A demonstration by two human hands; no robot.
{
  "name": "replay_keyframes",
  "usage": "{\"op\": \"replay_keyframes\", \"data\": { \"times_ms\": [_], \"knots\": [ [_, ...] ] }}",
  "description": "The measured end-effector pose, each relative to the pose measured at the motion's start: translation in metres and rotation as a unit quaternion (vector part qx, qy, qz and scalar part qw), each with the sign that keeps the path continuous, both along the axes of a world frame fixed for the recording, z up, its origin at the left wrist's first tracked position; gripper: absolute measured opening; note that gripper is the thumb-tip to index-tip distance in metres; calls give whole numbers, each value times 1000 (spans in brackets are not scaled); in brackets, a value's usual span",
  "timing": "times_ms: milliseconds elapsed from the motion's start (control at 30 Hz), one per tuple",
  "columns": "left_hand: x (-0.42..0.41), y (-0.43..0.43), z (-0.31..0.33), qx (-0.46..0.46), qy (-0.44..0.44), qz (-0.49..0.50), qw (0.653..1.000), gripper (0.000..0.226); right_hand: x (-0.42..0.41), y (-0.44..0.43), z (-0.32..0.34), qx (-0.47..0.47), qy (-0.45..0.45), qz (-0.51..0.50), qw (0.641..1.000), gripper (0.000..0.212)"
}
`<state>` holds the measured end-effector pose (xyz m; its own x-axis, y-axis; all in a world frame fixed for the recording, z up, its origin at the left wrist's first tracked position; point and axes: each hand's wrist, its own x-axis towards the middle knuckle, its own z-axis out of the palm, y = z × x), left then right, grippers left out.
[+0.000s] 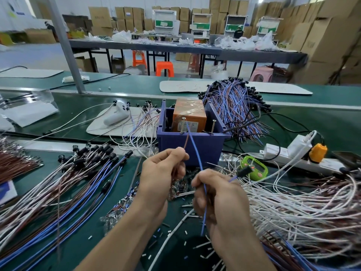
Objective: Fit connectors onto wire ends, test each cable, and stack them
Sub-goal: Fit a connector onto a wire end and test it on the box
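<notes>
My left hand (162, 173) pinches a thin brown wire (186, 140) that rises toward the blue bin (192, 147). My right hand (216, 194) grips a blue wire (197, 153) that runs up to the screws on the bin's rim and hangs down past my wrist. A black connector (244, 171) sticks out to the right of that hand. Both hands hover just in front of the bin. An orange box (189, 114) sits inside it. Finished cables with black connectors (91, 163) lie in a fan at the left.
A heap of white and brown wires (302, 202) fills the right. Blue and brown cables (234, 102) are piled behind the bin. A green counter (254, 168), a white power strip (293, 151) and cut wire scraps (187, 231) lie on the green mat.
</notes>
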<state>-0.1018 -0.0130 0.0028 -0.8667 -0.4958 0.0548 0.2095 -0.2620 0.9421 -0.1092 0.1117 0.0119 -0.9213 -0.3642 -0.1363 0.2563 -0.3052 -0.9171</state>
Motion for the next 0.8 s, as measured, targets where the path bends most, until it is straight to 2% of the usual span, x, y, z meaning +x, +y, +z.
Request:
{"op": "replay_keyframes", "data": {
  "times_ms": [100, 267, 400, 567, 700, 800],
  "knots": [
    [4, -2, 4, 46, -20, -87, 995, 16, 2, -1, 1, -19, -55, 61, 996, 37],
    [7, -7, 1, 36, -51, -152, 986, 26, -2, 1, -1, -2, -85, 94, 992, 32],
    [7, -15, 1, 22, -78, -79, 994, 21, -11, 5, -6, 16, -74, 54, 996, 36],
    [14, -32, 15, 15, -115, 48, 992, 17, -29, 24, -1, -84, -67, -12, 994, 39],
    [28, -60, 41, 19, -94, 68, 993, 10, -30, 35, 20, -120, -60, 4, 991, 41],
    [36, -67, 49, -37, -115, 49, 991, 13, -22, 49, 42, -128, -48, 27, 990, 42]
  ]
}}
